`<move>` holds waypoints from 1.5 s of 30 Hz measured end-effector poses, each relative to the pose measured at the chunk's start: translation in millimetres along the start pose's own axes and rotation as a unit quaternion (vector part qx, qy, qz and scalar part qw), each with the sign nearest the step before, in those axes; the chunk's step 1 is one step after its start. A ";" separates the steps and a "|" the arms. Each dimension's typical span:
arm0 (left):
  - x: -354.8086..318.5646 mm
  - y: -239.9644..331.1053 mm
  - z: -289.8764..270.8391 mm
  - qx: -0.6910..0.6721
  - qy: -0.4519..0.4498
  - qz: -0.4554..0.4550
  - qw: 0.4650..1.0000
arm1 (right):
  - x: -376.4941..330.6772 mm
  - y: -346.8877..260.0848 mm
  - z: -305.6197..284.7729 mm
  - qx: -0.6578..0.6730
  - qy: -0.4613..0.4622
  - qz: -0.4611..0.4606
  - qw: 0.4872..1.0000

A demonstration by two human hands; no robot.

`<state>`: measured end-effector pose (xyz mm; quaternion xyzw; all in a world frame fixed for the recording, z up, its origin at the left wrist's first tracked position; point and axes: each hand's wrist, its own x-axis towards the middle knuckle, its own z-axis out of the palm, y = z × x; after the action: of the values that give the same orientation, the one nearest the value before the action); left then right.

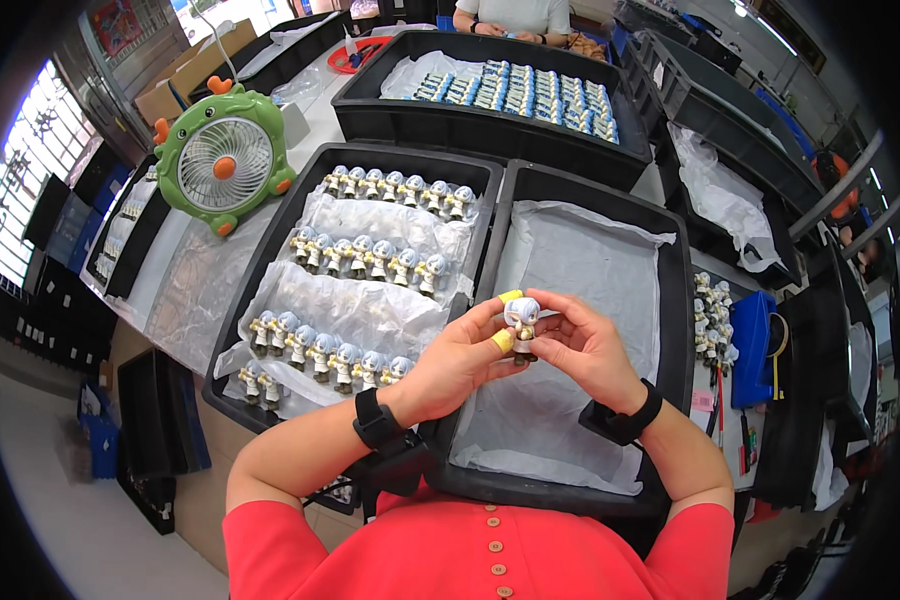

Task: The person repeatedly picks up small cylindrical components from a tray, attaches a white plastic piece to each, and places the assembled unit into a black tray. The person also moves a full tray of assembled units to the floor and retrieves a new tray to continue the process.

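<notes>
Workbench in a factory room, covered with black plastic trays; window at far left, grey floor below. Nearest: red buttoned shirt [480, 555] at the lower edge, both forearms rising from it, each wrist with a black band. Left hand [457, 362] and right hand [582, 345] meet above the seam between two trays, both closed on one small figurine [521, 318] with pale blue-white hair. Left thumb and forefinger wear yellow finger cots [503, 340] and pinch the figurine from its left; right-hand fingers curl around its right side and base. Figurine held upright, above the near-left corner of the right tray [678, 300], which is lined with a bare clear plastic sheet. Left tray [270, 255] holds rows of matching figurines [365, 255] standing on crumpled plastic. Just right of the right tray, a small cluster of loose figurines [712, 310] beside a blue box [752, 345]. Further back left, a green desk fan [224, 160] shaped like a cartoon creature with orange horns. Beyond, a large black crate [390, 115] with blue-and-white pieces [530, 92] laid in rows. At the far edge, another person's hands [515, 32] resting by the bench.
</notes>
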<state>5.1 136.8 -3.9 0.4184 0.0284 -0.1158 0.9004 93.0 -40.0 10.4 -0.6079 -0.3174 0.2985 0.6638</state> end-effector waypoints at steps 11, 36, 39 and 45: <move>-1.1 0.4 3.0 0.056 0.044 0.007 0.997 | 0.4 5.8 2.1 0.011 -0.008 0.020 1.000; 0.5 0.2 3.1 0.077 0.054 0.003 0.996 | 3.0 0.3 -0.2 0.077 0.002 0.083 0.994; 0.7 -0.7 2.9 0.075 0.061 0.016 0.995 | 2.6 -1.1 2.5 0.085 -0.028 0.054 0.995; -0.7 2.3 6.7 0.066 0.038 0.028 0.997 | 1.5 -0.2 5.6 -0.098 -0.044 -0.056 0.993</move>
<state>4.7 133.2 2.3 0.4816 0.0435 -0.0764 0.8720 89.5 -35.4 11.0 -0.6377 -0.4071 0.2548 0.6022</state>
